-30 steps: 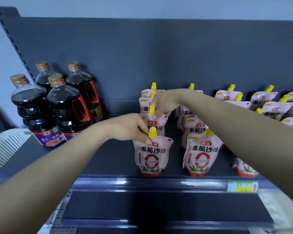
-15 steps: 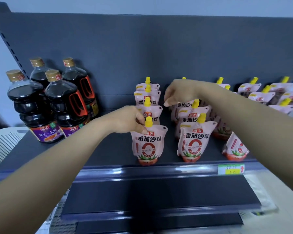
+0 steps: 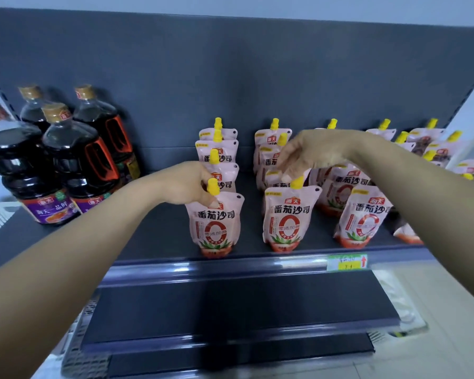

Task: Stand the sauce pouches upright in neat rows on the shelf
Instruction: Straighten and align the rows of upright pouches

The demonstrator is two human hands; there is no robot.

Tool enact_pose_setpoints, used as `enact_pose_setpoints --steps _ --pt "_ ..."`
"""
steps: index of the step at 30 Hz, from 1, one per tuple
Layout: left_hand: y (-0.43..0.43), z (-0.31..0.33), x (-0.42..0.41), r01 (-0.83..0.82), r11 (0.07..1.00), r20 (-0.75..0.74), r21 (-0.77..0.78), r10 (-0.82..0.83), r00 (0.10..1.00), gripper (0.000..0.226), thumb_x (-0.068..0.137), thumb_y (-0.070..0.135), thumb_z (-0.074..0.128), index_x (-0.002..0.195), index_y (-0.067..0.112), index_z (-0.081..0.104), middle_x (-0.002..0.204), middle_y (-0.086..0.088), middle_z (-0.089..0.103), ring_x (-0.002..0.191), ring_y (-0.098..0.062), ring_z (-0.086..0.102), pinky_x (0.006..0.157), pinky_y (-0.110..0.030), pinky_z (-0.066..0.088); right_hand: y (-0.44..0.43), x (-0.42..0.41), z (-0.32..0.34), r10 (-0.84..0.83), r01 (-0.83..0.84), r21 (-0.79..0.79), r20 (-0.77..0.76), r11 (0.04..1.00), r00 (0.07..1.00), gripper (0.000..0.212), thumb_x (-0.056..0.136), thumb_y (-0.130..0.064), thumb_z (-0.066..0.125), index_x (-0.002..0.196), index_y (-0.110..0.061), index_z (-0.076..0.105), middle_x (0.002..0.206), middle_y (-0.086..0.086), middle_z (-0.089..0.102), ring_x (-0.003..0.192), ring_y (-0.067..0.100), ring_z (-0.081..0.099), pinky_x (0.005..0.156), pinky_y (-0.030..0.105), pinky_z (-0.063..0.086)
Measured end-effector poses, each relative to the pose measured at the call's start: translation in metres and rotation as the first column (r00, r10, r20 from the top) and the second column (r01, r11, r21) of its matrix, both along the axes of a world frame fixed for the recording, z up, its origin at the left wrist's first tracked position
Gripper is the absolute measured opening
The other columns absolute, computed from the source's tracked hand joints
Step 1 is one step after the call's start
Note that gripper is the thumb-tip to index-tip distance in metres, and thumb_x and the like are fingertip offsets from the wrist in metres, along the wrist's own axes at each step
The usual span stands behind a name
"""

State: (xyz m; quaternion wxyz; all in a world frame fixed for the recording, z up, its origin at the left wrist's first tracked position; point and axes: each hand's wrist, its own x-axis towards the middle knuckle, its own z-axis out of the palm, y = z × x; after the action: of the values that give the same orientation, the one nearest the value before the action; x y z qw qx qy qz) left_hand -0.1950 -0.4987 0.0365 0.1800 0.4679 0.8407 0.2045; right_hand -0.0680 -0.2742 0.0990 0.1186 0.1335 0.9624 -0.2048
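Observation:
Pink sauce pouches with yellow caps stand in rows on the dark shelf (image 3: 159,231). My left hand (image 3: 185,186) is shut on the top of the left row's front pouch (image 3: 216,224), thumb on its face just below the cap. My right hand (image 3: 314,151) hangs over the second row, fingers loose and pointing down, their tips touching a pouch behind that row's front pouch (image 3: 288,217). A third row's front pouch (image 3: 363,218) stands under my right forearm. Beyond the forearm a pouch (image 3: 405,234) lies tipped over, mostly hidden.
Several large dark soy sauce bottles (image 3: 74,165) stand at the shelf's left. More pouches (image 3: 424,142), some with dark print, crowd the far right. A green-yellow price tag (image 3: 346,262) sits on the front rail. A lower shelf (image 3: 230,310) juts out below.
My right hand has left the back of the left row and moved right, over the second row. My left hand has stayed on the left row's front pouch.

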Motion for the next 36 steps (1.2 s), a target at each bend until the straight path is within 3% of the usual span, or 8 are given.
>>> enact_pose_setpoints --steps 3,5,9,16,27,30,33,36 --pt "0.001 0.001 0.004 -0.037 0.999 0.015 0.022 0.037 0.999 0.018 0.072 0.013 0.077 0.072 -0.002 0.068 0.063 0.01 0.053 0.065 -0.012 0.048 0.068 -0.026 0.039 0.008 0.008 -0.009 0.053 -0.071 0.095 0.183 0.993 0.982 0.028 0.076 -0.031 0.075 0.103 -0.025 0.071 0.109 -0.007 0.069 0.107 0.018 0.06 0.096 0.031 0.044" --pt "0.001 0.001 0.007 -0.061 0.998 -0.005 0.014 0.061 0.998 0.015 0.071 0.011 0.077 0.069 -0.001 0.068 0.061 0.014 0.052 0.059 -0.006 0.047 0.06 -0.019 0.038 0.01 0.013 -0.019 0.066 -0.09 0.13 0.183 0.987 0.981 0.017 0.078 -0.028 0.073 0.094 -0.023 0.071 0.105 0.001 0.07 0.104 0.023 0.062 0.094 0.036 0.048" --pt "0.003 0.001 0.012 -0.112 0.994 -0.009 0.02 0.112 0.994 0.011 0.071 0.011 0.077 0.074 0.002 0.072 0.068 0.015 0.058 0.062 -0.003 0.051 0.064 -0.02 0.04 0.013 0.014 -0.031 0.051 -0.074 0.17 0.135 0.983 0.99 0.027 0.081 -0.027 0.072 0.102 -0.01 0.071 0.107 0.015 0.07 0.102 0.033 0.063 0.096 0.046 0.049" --pt "0.001 -0.001 0.016 -0.192 0.98 0.072 0.057 0.188 0.98 0.017 0.072 0.009 0.076 0.088 0.004 0.075 0.087 -0.005 0.072 0.079 -0.013 0.058 0.082 -0.023 0.043 0.019 0.014 -0.031 0.087 -0.112 0.226 0.115 0.968 0.99 0.02 0.084 -0.022 0.069 0.097 -0.007 0.071 0.077 0.003 0.066 0.076 0.02 0.059 0.08 0.035 0.05" --pt "-0.001 -0.005 0.019 -0.196 0.975 0.057 0.104 0.191 0.98 0.016 0.071 0.008 0.076 0.087 0.005 0.076 0.076 0.024 0.06 0.074 0.001 0.056 0.081 -0.019 0.04 0.028 0.016 -0.033 0.091 -0.117 0.287 0.101 0.951 0.991 0.017 0.084 -0.023 0.069 0.097 -0.011 0.071 0.09 0.005 0.07 0.087 0.023 0.065 0.081 0.033 0.052" --pt "0.0 -0.004 0.019 -0.197 0.976 0.066 0.096 0.191 0.979 0.016 0.073 0.008 0.075 0.088 0.004 0.075 0.078 0.017 0.064 0.083 -0.011 0.06 0.089 -0.024 0.042 0.025 0.016 -0.029 0.079 -0.116 0.273 0.143 0.955 0.987 0.018 0.084 -0.021 0.069 0.098 -0.009 0.07 0.091 0.006 0.069 0.09 0.024 0.064 0.081 0.032 0.05" --pt "-0.002 -0.001 0.02 -0.163 0.984 0.104 0.065 0.156 0.982 0.017 0.074 0.005 0.073 0.092 0.005 0.074 0.084 0.018 0.064 0.082 -0.003 0.059 0.085 -0.02 0.041 0.025 0.017 -0.016 0.058 -0.112 0.225 0.235 0.968 0.97 0.021 0.086 -0.008 0.063 0.106 -0.009 0.069 0.101 0.008 0.07 0.097 0.023 0.066 0.084 0.031 0.054" --pt "-0.006 0.002 0.015 -0.153 0.988 0.109 0.032 0.149 0.983 0.021 0.075 0.007 0.074 0.096 0.008 0.074 0.093 0.003 0.073 0.09 -0.013 0.065 0.089 -0.024 0.045 0.03 0.016 0.003 0.005 -0.023 0.137 0.136 0.99 0.991 0.028 0.086 0.005 0.051 0.101 -0.011 0.07 0.098 0.004 0.072 0.085 0.012 0.067 0.068 0.02 0.052"
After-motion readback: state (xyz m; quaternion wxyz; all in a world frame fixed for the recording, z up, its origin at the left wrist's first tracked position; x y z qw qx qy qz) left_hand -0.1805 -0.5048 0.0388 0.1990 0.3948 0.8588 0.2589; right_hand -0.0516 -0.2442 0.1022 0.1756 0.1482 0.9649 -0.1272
